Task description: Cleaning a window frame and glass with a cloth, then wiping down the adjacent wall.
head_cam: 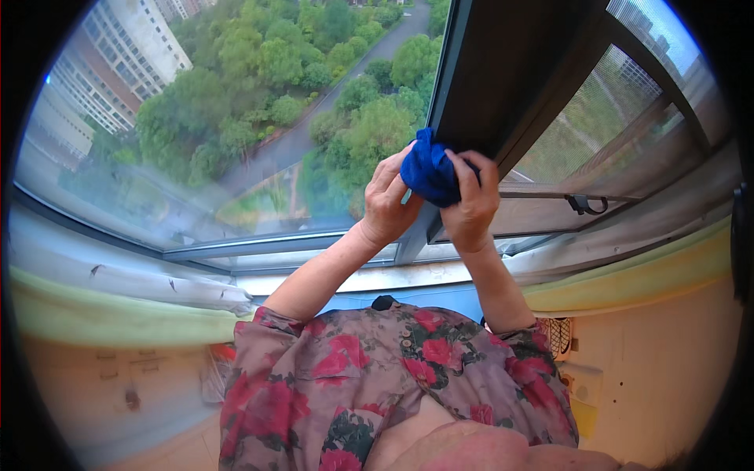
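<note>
A bunched blue cloth (433, 171) is held between both hands, against the dark window frame (471, 76) beside the large glass pane (253, 118). My left hand (392, 194) grips the cloth from its left side, with the fingers pointing up along the glass. From the right, my right hand (471, 191) presses its bent fingers into the cloth. The cloth hides part of the frame's edge and some of the fingertips. The glass looks hazy towards its lower part, and trees and a road show through it.
A screened window section (577, 123) with a black handle (585, 204) stands to the right. Below runs a white sill (359, 278). Curtains, green at the left (118, 312) and yellow-green at the right (636, 277), hang at both sides.
</note>
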